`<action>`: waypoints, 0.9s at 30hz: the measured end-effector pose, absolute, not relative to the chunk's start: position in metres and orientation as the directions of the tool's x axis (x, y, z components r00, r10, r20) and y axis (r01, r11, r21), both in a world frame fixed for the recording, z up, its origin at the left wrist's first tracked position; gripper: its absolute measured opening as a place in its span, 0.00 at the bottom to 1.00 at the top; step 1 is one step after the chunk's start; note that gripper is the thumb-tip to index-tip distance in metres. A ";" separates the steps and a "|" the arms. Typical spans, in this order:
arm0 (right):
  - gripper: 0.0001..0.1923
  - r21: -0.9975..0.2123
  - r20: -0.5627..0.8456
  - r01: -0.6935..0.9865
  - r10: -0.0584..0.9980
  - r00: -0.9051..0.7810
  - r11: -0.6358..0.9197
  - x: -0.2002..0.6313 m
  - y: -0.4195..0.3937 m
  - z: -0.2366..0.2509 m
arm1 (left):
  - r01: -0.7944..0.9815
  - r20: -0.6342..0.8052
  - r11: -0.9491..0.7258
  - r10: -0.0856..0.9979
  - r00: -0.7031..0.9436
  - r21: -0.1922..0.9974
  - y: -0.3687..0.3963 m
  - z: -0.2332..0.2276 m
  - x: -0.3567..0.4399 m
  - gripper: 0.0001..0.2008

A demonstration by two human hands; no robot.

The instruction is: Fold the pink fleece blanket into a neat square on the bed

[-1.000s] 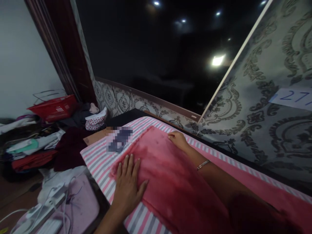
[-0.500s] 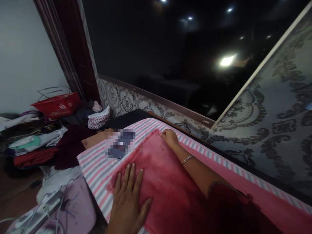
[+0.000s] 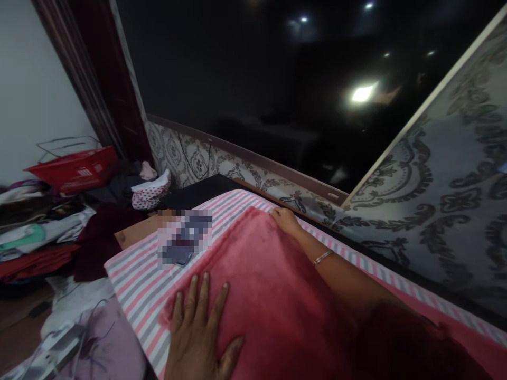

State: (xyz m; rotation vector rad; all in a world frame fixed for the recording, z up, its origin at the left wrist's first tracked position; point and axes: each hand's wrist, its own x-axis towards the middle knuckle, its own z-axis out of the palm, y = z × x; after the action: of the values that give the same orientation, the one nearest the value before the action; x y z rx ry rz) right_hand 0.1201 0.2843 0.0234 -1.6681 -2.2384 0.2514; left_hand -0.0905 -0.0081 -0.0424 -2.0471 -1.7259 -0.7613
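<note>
1. One pink fleece cloth [image 3: 273,285] lay spread on one striped sheet [image 3: 138,285] with pink, grey and white bands, which covered the desk.
2. The left hand [image 3: 198,332] rested palm down on the near left corner of the cloth. Its fingers were extended and spread, with nothing grasped.
3. The right hand [image 3: 285,220] lay on the far edge of the cloth, with the arm reaching across the fabric. Its fingers curved over the cloth edge; whether they pinched the fabric could not be determined.
4. One thin metal bangle [image 3: 322,257] sat on the right wrist.
5. One dark flat object [image 3: 184,238], blurred out in the view, lay on the striped sheet just beside the far left edge of the cloth, apart from both hands.
6. One red basket [image 3: 73,169] with wire handles stood at the left, well apart from the desk, above a pile of folded garments [image 3: 35,243].
7. One white cloth item with red dots [image 3: 150,194] lay near the far left corner of the desk.
8. One patterned wall panel [image 3: 447,179] with grey scroll ornament ran along the far side of the desk, under one dark glossy surface [image 3: 257,79] showing several light reflections.
9. White cables [image 3: 67,343] lay on a pale purple surface at the lower left.
</note>
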 end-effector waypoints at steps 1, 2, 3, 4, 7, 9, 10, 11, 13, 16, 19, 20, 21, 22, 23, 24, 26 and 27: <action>0.19 -0.319 0.151 0.906 0.959 -0.240 0.277 0.129 0.278 0.025 | 0.977 0.610 -0.197 0.785 0.110 0.077 -0.007 -0.043 -0.091 0.44; 0.20 -0.298 0.143 0.918 0.963 -0.228 0.261 0.137 0.272 0.026 | 0.976 0.613 -0.203 0.782 0.112 0.081 -0.006 -0.043 -0.092 0.44; 0.20 -0.275 0.139 0.928 0.965 -0.222 0.253 0.145 0.264 0.026 | 0.974 0.612 -0.209 0.782 0.117 0.082 -0.006 -0.044 -0.092 0.43; 0.18 -0.251 0.141 0.934 0.964 -0.223 0.253 0.151 0.257 0.026 | 0.973 0.609 -0.216 0.784 0.124 0.080 -0.005 -0.044 -0.093 0.43; 0.12 -0.194 0.165 0.939 0.953 -0.254 0.283 0.161 0.243 0.023 | 0.972 0.596 -0.226 0.790 0.144 0.064 -0.004 -0.044 -0.095 0.43; 0.11 -0.184 0.175 0.939 0.950 -0.258 0.289 0.162 0.242 0.021 | 0.972 0.601 -0.228 0.785 0.149 0.057 -0.004 -0.042 -0.095 0.42; 0.11 -0.187 0.177 0.941 0.952 -0.251 0.283 0.162 0.243 0.021 | 0.972 0.603 -0.227 0.784 0.147 0.059 -0.004 -0.041 -0.094 0.41; 0.12 -0.191 0.177 0.942 0.954 -0.243 0.275 0.162 0.244 0.022 | 0.972 0.602 -0.227 0.786 0.145 0.063 -0.004 -0.040 -0.094 0.41; 0.11 -0.203 0.173 0.944 0.958 -0.228 0.262 0.164 0.246 0.025 | 0.969 0.591 -0.232 0.794 0.142 0.078 -0.005 -0.037 -0.092 0.39; 0.14 -0.211 0.162 0.949 0.966 -0.201 0.233 0.176 0.242 0.032 | 0.965 0.551 -0.232 0.825 0.129 0.122 -0.005 -0.035 -0.090 0.37; 0.18 -0.203 0.135 0.961 0.978 -0.161 0.187 0.202 0.224 0.038 | 0.960 0.504 -0.228 0.856 0.118 0.162 -0.004 -0.031 -0.090 0.35; 0.19 -0.200 0.126 0.964 0.981 -0.150 0.173 0.213 0.216 0.038 | 0.959 0.488 -0.224 0.865 0.114 0.172 -0.003 -0.030 -0.091 0.34; 0.19 -0.193 0.120 0.968 0.983 -0.138 0.159 0.225 0.207 0.038 | 0.960 0.470 -0.215 0.876 0.108 0.181 -0.003 -0.028 -0.091 0.34; 0.19 -0.183 0.118 0.972 0.985 -0.126 0.146 0.237 0.199 0.037 | 0.961 0.450 -0.204 0.887 0.100 0.188 -0.002 -0.026 -0.091 0.34; 0.18 -0.168 0.120 0.977 0.986 -0.114 0.133 0.249 0.191 0.036 | 0.962 0.431 -0.191 0.898 0.091 0.193 -0.002 -0.023 -0.091 0.35; 0.18 -0.151 0.125 0.981 0.987 -0.102 0.121 0.260 0.184 0.034 | 0.964 0.423 -0.180 0.903 0.082 0.196 -0.003 -0.020 -0.089 0.34; 0.18 -0.119 0.140 0.987 0.986 -0.088 0.105 0.279 0.173 0.029 | 0.965 0.427 -0.182 0.900 0.087 0.187 -0.008 -0.014 -0.081 0.31; 0.18 -0.108 0.148 0.989 0.985 -0.083 0.100 0.287 0.169 0.026 | 0.962 0.433 -0.209 0.894 0.116 0.174 -0.013 -0.011 -0.074 0.29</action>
State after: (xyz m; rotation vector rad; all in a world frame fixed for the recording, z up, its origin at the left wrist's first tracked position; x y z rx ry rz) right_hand 0.2866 0.1692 0.0262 -1.9928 -2.1861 -0.0295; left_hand -0.0736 -0.0129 -0.0114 -2.2296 -1.8730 -0.6861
